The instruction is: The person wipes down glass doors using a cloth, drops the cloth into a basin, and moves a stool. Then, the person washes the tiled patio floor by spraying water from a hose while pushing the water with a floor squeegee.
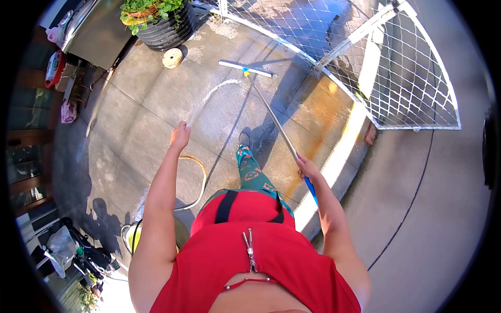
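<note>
My left hand [180, 135] is closed around the end of a hose [203, 180], and a stream of water [204, 100] arcs forward from it onto the wet paving. The hose loops below that hand. My right hand [307, 167] grips the pole of a squeegee [275, 119], low down near its blue handle end. The pole slants up and left to a wide white head [245, 68] with a blue and yellow joint, lying on the tiles. The water comes down just left of and below this head.
A black ribbed planter [166, 30] with green leaves stands at the top left, beside a round tan object [172, 58]. White-framed netting [417, 78] crosses the upper right. A raised edge [342, 151] runs along the right. Bags and other items [61, 245] are at the lower left.
</note>
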Available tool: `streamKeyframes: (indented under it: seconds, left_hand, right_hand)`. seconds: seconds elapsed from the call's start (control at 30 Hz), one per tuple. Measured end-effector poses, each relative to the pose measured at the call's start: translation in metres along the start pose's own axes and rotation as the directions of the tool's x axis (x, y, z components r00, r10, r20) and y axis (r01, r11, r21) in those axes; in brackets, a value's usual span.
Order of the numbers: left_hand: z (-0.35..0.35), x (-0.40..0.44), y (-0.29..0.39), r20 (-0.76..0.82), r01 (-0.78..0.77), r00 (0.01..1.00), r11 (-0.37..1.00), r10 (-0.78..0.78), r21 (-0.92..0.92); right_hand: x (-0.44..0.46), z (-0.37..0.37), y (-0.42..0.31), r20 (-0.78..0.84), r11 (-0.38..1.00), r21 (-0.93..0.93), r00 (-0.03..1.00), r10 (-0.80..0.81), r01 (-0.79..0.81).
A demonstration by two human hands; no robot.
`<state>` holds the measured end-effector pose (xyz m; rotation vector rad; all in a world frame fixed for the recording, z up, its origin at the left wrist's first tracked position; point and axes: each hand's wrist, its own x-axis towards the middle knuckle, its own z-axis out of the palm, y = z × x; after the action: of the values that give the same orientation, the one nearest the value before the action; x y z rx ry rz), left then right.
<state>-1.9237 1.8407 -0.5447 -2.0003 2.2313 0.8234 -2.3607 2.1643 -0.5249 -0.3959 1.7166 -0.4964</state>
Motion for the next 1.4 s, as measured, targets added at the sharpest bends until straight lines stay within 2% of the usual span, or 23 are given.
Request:
streamKeyframes:
  seconds: [0.07,0.13,0.2,0.3,0.33,0.5,0.63,0.7,0.73,0.87,0.93,1.1,1.2,1.3,1.4]
  left_hand:
    - [-0.006,0.029,0.004,-0.002,0.019,1.0,1.0,-0.019,-0.015]
    - [-0.013,0.061,0.007,-0.015,0.048,0.999,0.999,-0.048,-0.014]
    - [-0.02,0.09,0.011,-0.028,0.076,0.997,0.997,-0.077,-0.021]
    - [-0.04,0.111,0.016,-0.041,0.128,0.991,0.991,-0.129,-0.032]
    - [-0.047,0.119,0.016,-0.056,0.134,0.989,0.991,-0.135,-0.031]
    - [-0.071,0.154,0.008,-0.122,0.192,0.973,0.981,-0.195,-0.034]
    - [-0.099,0.177,0.003,-0.11,0.209,0.971,0.976,-0.214,-0.054]
    - [-0.11,0.188,0.002,-0.105,0.215,0.97,0.976,-0.219,-0.047]
    - [-0.114,0.194,0.003,-0.106,0.216,0.97,0.976,-0.219,-0.043]
    - [-0.121,0.221,-0.002,-0.074,0.216,0.973,0.976,-0.219,-0.041]
    - [-0.118,0.238,-0.009,-0.072,0.154,0.985,0.987,-0.158,-0.052]
    - [-0.125,0.273,-0.012,-0.02,0.126,0.992,0.989,-0.128,-0.074]
    - [-0.14,0.297,-0.011,0.011,0.106,0.994,0.992,-0.106,-0.071]
    - [-0.145,0.327,-0.017,0.053,0.094,0.995,0.991,-0.089,-0.098]
    - [-0.154,0.35,-0.024,0.069,0.066,0.996,0.991,-0.058,-0.116]
  right_hand:
    - [0.07,-0.005,-0.08,0.016,0.998,0.067,1.0,0.018,-0.019]
    - [0.146,-0.005,-0.147,0.004,0.994,0.069,0.997,-0.081,0.081]
    - [0.203,-0.002,-0.207,-0.068,0.985,-0.053,0.983,-0.169,0.165]
    - [0.225,0.005,-0.261,-0.036,0.989,-0.004,0.989,-0.145,0.145]
    - [0.227,0.006,-0.261,-0.04,0.983,0.0,0.982,-0.184,0.184]
    - [0.151,-0.011,-0.202,-0.015,0.984,-0.145,0.994,-0.108,0.105]
    - [0.06,-0.021,-0.159,-0.027,0.951,-0.305,0.998,0.055,-0.061]
    - [0.038,-0.017,-0.159,-0.007,0.956,-0.274,0.995,0.103,-0.101]
    - [0.037,-0.013,-0.165,-0.008,0.965,-0.226,0.991,0.137,-0.135]
    - [0.08,0.01,-0.208,-0.03,0.975,-0.215,0.998,0.051,-0.056]
    - [0.119,0.03,-0.241,-0.01,0.989,-0.137,0.998,0.06,-0.061]
    - [0.196,0.086,-0.329,-0.018,0.991,-0.118,0.998,-0.064,0.062]
    - [0.196,0.108,-0.363,0.048,0.999,0.029,0.998,-0.036,0.034]
    - [0.162,0.118,-0.359,0.009,0.996,-0.079,0.999,-0.048,0.048]
    - [0.095,0.123,-0.353,0.009,0.994,-0.066,0.997,0.083,-0.082]
